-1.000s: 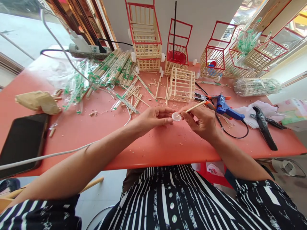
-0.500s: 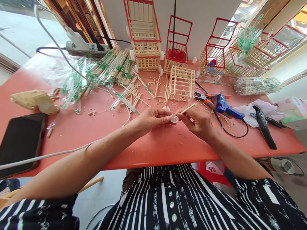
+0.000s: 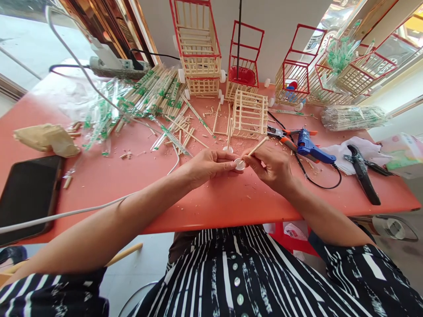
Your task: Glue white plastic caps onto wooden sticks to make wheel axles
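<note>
My left hand (image 3: 213, 165) pinches a small round white cap (image 3: 239, 164) by its edge, above the front middle of the table. In my right hand (image 3: 269, 164) is a thin wooden stick (image 3: 258, 145), gripped near its lower end and slanting up to the right. The stick's lower tip meets the cap's hollow face, though the fingers partly cover the contact. Just behind the hands another white cap (image 3: 228, 150) lies on the table. Farther back stands a small slatted stick frame (image 3: 250, 115).
Wrapped chopsticks (image 3: 158, 92) are heaped at the back left. A blue glue gun (image 3: 312, 149), pliers (image 3: 279, 133) and black clamp (image 3: 363, 176) lie right. Red-rimmed stick carts (image 3: 201, 57) stand along the back. A phone (image 3: 28, 193) and white cable (image 3: 82, 213) are at left.
Both hands keep nearly the same place. The stick in my right hand has tipped slightly more upright, its lower end still at the white cap.
</note>
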A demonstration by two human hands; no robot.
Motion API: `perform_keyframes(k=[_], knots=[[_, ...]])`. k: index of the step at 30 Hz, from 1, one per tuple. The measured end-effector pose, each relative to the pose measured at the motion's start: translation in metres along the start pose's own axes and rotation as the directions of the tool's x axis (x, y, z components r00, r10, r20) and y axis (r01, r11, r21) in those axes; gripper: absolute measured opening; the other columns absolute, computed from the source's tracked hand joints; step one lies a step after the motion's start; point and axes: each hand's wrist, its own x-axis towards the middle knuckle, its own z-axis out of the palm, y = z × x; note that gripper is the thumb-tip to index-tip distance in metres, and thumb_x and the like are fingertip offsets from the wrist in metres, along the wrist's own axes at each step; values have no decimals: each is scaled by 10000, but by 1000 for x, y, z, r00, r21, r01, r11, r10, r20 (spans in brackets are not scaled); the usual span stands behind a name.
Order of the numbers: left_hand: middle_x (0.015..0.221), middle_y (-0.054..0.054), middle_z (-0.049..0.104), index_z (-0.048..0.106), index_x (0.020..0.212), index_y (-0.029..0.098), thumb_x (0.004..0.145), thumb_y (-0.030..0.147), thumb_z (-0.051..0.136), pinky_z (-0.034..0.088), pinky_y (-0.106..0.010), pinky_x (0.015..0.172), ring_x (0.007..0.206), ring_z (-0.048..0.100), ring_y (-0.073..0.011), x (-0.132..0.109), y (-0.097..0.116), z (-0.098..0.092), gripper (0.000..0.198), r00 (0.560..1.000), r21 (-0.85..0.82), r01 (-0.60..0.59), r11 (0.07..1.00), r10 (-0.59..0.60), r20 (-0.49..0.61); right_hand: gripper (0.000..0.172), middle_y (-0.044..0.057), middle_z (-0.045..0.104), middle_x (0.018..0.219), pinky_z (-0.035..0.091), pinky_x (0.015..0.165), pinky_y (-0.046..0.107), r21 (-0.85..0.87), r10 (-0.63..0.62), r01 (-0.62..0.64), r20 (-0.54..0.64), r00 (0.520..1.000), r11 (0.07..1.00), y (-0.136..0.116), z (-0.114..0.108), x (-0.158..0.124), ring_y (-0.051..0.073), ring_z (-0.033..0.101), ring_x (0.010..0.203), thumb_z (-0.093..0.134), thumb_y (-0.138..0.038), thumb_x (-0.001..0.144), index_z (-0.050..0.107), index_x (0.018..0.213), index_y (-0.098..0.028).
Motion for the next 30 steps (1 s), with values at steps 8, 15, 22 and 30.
perform_keyframes(k=[8, 15, 22, 30], knots=[[837, -22, 708, 800, 1098, 160, 788, 352, 774, 431, -253, 607, 618, 549, -104, -8, 16, -1, 366, 936, 755, -132, 642, 332, -119, 333, 13, 684, 738, 426, 663, 273, 85, 32, -35, 37, 999, 996, 0, 3, 0, 132, 591, 675, 532, -370, 1061, 669, 810, -199], [775, 18, 605, 790, 881, 176, 786, 134, 740, 384, -234, 680, 700, 532, -114, -7, 7, 4, 115, 904, 900, -227, 372, 425, 52, 309, 32, 690, 774, 422, 677, 272, 105, 33, -47, 135, 990, 993, 5, 14, -3, 141, 595, 700, 533, -351, 1061, 661, 832, -190], [744, 14, 585, 749, 778, 179, 825, 108, 723, 353, -243, 679, 752, 559, -142, 0, -7, -3, 90, 888, 911, -270, 312, 446, 111, 315, 40, 676, 781, 434, 716, 281, 104, 20, -37, 161, 987, 994, 9, 17, -3, 160, 606, 739, 532, -385, 1059, 655, 843, -191], [756, 14, 578, 737, 792, 172, 843, 146, 739, 345, -247, 680, 760, 555, -140, 0, -9, -4, 58, 896, 909, -260, 325, 432, 102, 304, 36, 679, 767, 438, 710, 273, 122, 44, -65, 167, 985, 990, 10, 18, -4, 157, 614, 730, 538, -352, 1057, 644, 820, -193]])
